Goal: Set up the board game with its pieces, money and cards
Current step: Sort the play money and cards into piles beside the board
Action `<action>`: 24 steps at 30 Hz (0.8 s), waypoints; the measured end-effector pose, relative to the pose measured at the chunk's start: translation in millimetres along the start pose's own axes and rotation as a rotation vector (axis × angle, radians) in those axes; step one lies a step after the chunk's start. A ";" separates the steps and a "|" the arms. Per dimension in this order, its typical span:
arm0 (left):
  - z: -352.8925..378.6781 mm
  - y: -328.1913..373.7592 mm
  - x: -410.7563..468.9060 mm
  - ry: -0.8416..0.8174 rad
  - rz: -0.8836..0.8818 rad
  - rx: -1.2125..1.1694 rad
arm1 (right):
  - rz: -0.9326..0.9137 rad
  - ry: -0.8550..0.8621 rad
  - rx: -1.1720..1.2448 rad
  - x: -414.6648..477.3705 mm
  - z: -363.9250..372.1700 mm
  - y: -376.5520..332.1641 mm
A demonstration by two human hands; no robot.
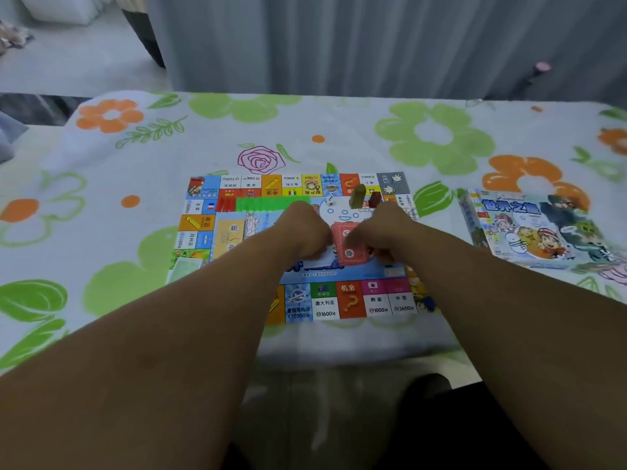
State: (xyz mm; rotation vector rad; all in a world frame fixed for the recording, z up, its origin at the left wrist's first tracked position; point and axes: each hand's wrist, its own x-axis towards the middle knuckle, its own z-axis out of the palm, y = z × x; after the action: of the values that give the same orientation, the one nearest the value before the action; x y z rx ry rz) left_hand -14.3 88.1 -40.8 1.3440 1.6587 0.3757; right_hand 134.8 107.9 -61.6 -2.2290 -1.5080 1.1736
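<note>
The colourful game board point(339, 301) lies flat on the flowered cloth. Both of my hands are over its middle. My left hand point(303, 230) and my right hand point(385, 232) have curled fingers at either side of a stack of red cards point(346, 244), and seem to hold it. A yellow card stack point(229, 237) sits to the left on the board. Rows of green houses point(271, 202) and red houses point(225, 202) lie along the far side. An olive pawn point(358, 195), a dark red pawn point(375, 199) and a white die point(329, 200) stand behind my hands.
The game box point(536, 228) lies on the cloth to the right of the board. A pale green sheet point(185, 268) lies at the board's left edge. A grey curtain hangs behind the table. The table's near edge is just below the board.
</note>
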 end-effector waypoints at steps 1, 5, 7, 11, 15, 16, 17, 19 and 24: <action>-0.6 -3.6 2.5 -0.009 -0.005 -0.020 | -0.006 -0.001 -0.020 -0.4 2.0 -0.6; -2.5 -8.1 3.0 -0.018 -0.024 -0.072 | -0.013 0.007 -0.125 -2.9 7.2 -4.2; -2.7 -7.6 1.4 -0.014 -0.029 -0.076 | -0.020 0.018 -0.148 -3.6 8.0 -5.5; -2.2 -7.9 1.8 -0.012 -0.032 -0.075 | -0.047 0.054 -0.178 -5.9 9.5 -7.4; -2.0 -8.0 2.5 -0.006 -0.032 -0.068 | -0.044 0.055 -0.183 -7.8 10.6 -8.5; -2.1 -7.8 1.9 -0.010 -0.030 -0.062 | -0.040 0.050 -0.171 -7.7 10.7 -8.4; -2.0 -8.2 2.6 -0.013 -0.026 -0.058 | -0.035 0.044 -0.157 -7.4 10.8 -8.4; -2.0 -6.9 2.2 -0.009 -0.026 -0.048 | -0.027 0.032 -0.127 -7.2 11.5 -7.9; -1.7 -8.0 2.3 -0.004 -0.030 -0.062 | -0.041 0.030 -0.128 -8.3 12.0 -9.3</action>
State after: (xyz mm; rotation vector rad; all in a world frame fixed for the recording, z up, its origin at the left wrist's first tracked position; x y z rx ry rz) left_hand -20.5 87.9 -46.8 1.2717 1.6491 0.4040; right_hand 118.7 102.0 -60.2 -2.2734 -1.6523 1.0554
